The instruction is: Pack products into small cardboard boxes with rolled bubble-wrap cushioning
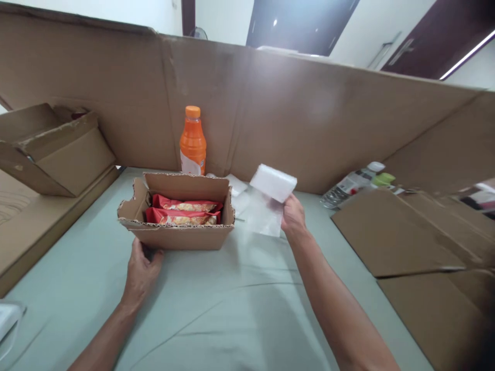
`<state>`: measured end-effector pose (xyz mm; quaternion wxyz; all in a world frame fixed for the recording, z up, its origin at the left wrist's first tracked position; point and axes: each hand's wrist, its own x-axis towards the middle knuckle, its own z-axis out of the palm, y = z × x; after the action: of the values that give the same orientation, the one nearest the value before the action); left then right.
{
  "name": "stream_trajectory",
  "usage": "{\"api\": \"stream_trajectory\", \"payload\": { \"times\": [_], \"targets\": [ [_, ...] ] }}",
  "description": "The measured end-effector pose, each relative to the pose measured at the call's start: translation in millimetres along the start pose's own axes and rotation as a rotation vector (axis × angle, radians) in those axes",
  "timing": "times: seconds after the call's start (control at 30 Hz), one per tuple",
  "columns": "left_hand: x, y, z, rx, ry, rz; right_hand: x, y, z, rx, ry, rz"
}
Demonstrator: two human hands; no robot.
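Note:
An open cardboard box [181,239] with ragged top edges stands on the table, and several red snack packets [185,212] lie inside it. My left hand [142,268] grips the box's lower left front corner, with some of its fingertips hidden against the cardboard. To the right of the box, my right hand [294,214] pinches a white, partly see-through piece of plastic packaging [273,182]. A thin clear sheet hangs down from it. Behind the hanging sheet, more white pieces [238,193] lie on the table.
An orange-capped bottle [193,141] stands behind the box. Tall cardboard walls [309,118] close off the back. At left, a smaller carton [73,154] rests on cardboard. A clear bottle [350,185] leans at right behind cardboard flaps [402,237]. A white object [10,322] sits at lower left.

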<state>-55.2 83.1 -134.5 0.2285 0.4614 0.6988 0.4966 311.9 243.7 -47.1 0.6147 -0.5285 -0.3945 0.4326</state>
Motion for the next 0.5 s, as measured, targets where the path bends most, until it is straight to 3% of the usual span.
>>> {"api": "stream_trajectory", "payload": {
  "times": [0.17, 0.3, 0.4, 0.5],
  "targets": [
    [-4.0, 14.3, -10.9, -0.054, 0.064, 0.108, -99.3, 6.1, -30.2, 0.058, -0.051, 0.229],
    [-47.8, 44.3, -37.1, 0.082, 0.12, 0.236, -182.9, 23.0, -37.4, 0.079, -0.165, 0.453],
    [-95.4, 61.1, -48.3, 0.125, -0.036, 0.323, -215.6, 20.2, -40.4, 0.164, -0.203, 0.585],
    [-136.2, 65.1, -47.2, 0.135, -0.263, 0.426, -227.6, 11.8, -39.1, 0.203, -0.179, 0.561]
  ]
}}
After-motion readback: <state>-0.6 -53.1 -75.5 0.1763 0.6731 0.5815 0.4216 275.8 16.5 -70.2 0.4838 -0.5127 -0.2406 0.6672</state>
